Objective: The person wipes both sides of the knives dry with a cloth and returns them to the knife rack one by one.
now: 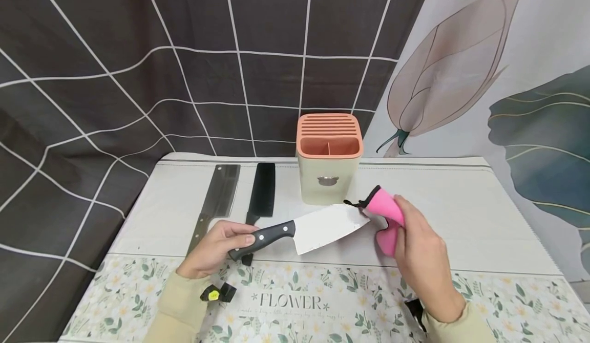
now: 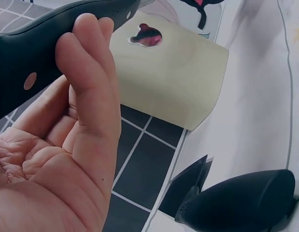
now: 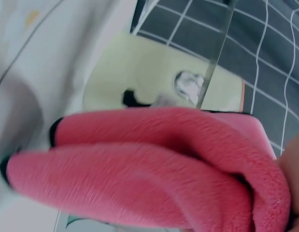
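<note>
My left hand (image 1: 216,245) pinches the black riveted handle of a kitchen knife (image 1: 324,228), its broad blade pointing right above the table. In the left wrist view, thumb and fingers meet on that handle (image 2: 31,53). At the blade's tip, my right hand (image 1: 424,253) grips a folded pink cloth (image 1: 386,205) with black edging. The cloth (image 3: 106,183) fills the lower right wrist view, the blade's thin edge rising behind it. Whether the cloth touches the tip I cannot tell. Left of the knife lie a metal cleaver (image 1: 222,189) and a black-bladed knife (image 1: 264,189).
A cream knife holder (image 1: 324,187) with an orange slotted top and two open compartments stands at the table's back, behind the held knife. A flower-printed strip (image 1: 295,315) runs along the front of the white table (image 1: 442,199). A dark checked curtain (image 1: 272,25) hangs behind.
</note>
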Demonstrator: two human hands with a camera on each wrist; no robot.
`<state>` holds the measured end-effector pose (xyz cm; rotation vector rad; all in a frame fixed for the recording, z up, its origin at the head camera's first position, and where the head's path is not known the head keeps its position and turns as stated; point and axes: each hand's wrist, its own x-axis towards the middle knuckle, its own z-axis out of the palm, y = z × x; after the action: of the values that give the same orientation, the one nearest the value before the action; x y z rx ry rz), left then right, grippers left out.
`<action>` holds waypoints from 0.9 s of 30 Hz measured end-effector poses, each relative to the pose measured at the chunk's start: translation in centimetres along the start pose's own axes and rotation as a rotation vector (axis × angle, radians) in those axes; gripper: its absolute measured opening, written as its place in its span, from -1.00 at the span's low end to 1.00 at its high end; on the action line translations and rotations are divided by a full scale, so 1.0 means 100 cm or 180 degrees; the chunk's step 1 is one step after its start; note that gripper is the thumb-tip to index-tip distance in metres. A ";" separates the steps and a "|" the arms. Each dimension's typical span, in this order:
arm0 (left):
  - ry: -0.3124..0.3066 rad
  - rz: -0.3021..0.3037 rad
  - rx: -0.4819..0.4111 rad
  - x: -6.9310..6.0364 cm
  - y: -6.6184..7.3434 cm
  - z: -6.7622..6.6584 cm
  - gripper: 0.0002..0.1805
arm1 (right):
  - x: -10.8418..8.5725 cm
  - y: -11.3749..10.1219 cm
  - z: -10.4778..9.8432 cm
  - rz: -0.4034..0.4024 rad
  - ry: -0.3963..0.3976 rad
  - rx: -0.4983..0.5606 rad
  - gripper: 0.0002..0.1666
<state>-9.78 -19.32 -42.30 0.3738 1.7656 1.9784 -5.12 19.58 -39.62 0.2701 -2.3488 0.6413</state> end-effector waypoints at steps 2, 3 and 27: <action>-0.0007 0.0020 -0.0064 -0.001 0.000 -0.001 -0.75 | 0.001 0.001 -0.004 0.0205 0.0101 0.0103 -0.40; -0.0012 0.0034 -0.0094 -0.001 0.000 -0.001 -0.74 | 0.001 0.002 -0.005 0.0323 0.0129 0.0162 -0.41; 0.0036 0.0159 -0.0052 0.005 0.013 0.001 -0.74 | -0.020 -0.009 0.021 0.2820 -0.1234 0.3990 -0.33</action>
<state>-10.37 -19.10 -41.02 0.4059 1.7621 2.0322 -4.48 17.77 -41.95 -0.1726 -1.9664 2.6349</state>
